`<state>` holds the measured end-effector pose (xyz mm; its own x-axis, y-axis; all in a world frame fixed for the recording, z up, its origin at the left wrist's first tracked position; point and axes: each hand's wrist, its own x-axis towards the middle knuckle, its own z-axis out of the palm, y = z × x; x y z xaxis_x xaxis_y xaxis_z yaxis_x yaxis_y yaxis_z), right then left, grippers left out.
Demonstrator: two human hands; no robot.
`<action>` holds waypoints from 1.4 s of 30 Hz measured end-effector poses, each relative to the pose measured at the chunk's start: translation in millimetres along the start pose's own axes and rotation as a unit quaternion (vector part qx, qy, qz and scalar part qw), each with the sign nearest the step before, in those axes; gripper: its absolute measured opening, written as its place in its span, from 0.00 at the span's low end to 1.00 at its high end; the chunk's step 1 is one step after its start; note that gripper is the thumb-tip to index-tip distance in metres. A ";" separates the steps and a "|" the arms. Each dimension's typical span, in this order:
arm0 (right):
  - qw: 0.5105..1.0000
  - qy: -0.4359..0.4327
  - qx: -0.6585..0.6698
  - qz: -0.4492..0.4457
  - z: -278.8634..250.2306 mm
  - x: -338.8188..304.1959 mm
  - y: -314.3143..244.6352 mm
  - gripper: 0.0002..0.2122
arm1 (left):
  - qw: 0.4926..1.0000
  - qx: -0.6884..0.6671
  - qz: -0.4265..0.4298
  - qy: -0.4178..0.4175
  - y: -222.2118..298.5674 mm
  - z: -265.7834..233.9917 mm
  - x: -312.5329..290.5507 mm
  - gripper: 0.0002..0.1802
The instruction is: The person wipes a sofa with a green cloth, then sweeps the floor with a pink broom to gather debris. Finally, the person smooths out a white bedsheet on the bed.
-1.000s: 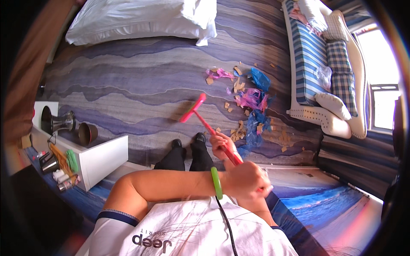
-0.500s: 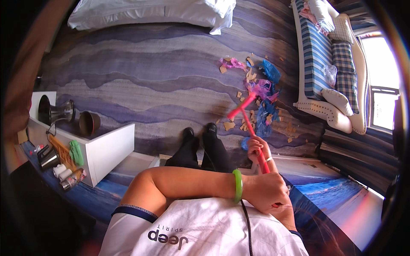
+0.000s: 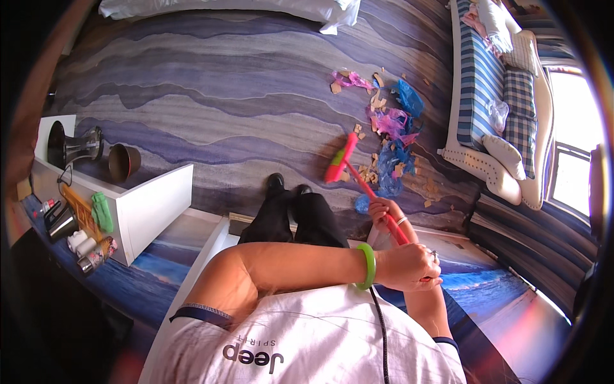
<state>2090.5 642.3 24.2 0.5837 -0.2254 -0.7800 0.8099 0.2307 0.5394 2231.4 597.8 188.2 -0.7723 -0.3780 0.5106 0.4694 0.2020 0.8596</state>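
A pink broom (image 3: 362, 182) slants across the right middle, its broad head turned to the left with green showing under it. My left hand (image 3: 409, 266), reaching over from the left with a green bangle at the wrist, is closed around the top end of the handle. Lower down the same handle, my right hand (image 3: 385, 214) is wrapped around it. Crumpled pink plastic bags (image 3: 390, 121), blue plastic bags (image 3: 389, 168) and torn cardboard bits (image 3: 367, 173) lie scattered on the floor just right of and beyond the broom head. Whether the head touches the floor is unclear.
A sofa (image 3: 474, 109) with striped and checked cushions stands at the right, by a window. White bedding (image 3: 256, 6) hangs at the far edge. On the left, a white open-topped unit (image 3: 157, 208) holds dark vessels; bottles, rolls and a green cloth (image 3: 102, 212) sit beside it.
The broom head has swung left, away from the litter, and turned so its green underside shows. Both hands keep their hold; my left hand has moved slightly up and right. The whole view has shifted.
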 end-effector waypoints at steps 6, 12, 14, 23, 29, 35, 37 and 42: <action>0.994 -0.014 -0.009 -0.111 -16.7 -68.6 -70.7 0.16 | 0.997 -0.042 0.060 -0.020 -13.4 10.8 43.0 0.16; 0.968 -0.227 0.024 -0.100 86.0 -119.8 -114.3 0.16 | 0.996 -0.025 0.088 0.015 -36.7 10.5 152.9 0.20; 0.955 -0.288 0.065 -0.024 130.2 -116.1 -130.0 0.15 | 0.997 0.024 0.064 -0.026 -46.6 -2.1 192.0 0.19; 0.889 -0.437 0.120 0.064 205.5 9.4 -281.5 0.12 | 0.973 0.192 -0.117 -0.049 -202.2 -33.6 257.1 0.09; 0.903 -0.384 0.192 -0.002 101.9 -99.0 -282.6 0.11 | 0.991 0.006 -0.078 -0.107 -188.5 30.0 294.6 0.09; 0.945 -0.277 0.172 -0.040 86.6 -177.7 -243.1 0.15 | 0.987 -0.035 -0.054 -0.148 -128.2 39.7 333.6 0.11; 0.935 -0.308 0.176 0.001 94.4 -166.5 -228.8 0.14 | 0.979 -0.019 -0.061 -0.196 -117.0 36.4 337.7 0.11; 0.944 -0.289 0.143 0.066 77.9 -93.7 -253.3 0.10 | 0.976 -0.039 -0.077 -0.202 -165.1 35.3 305.7 0.10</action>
<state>1835.3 531.3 -14.6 0.5474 -0.7109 -0.4416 0.6629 0.0462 0.7473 1902.7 480.7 203.2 -0.9346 -0.0083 0.3556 0.3532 0.0958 0.9306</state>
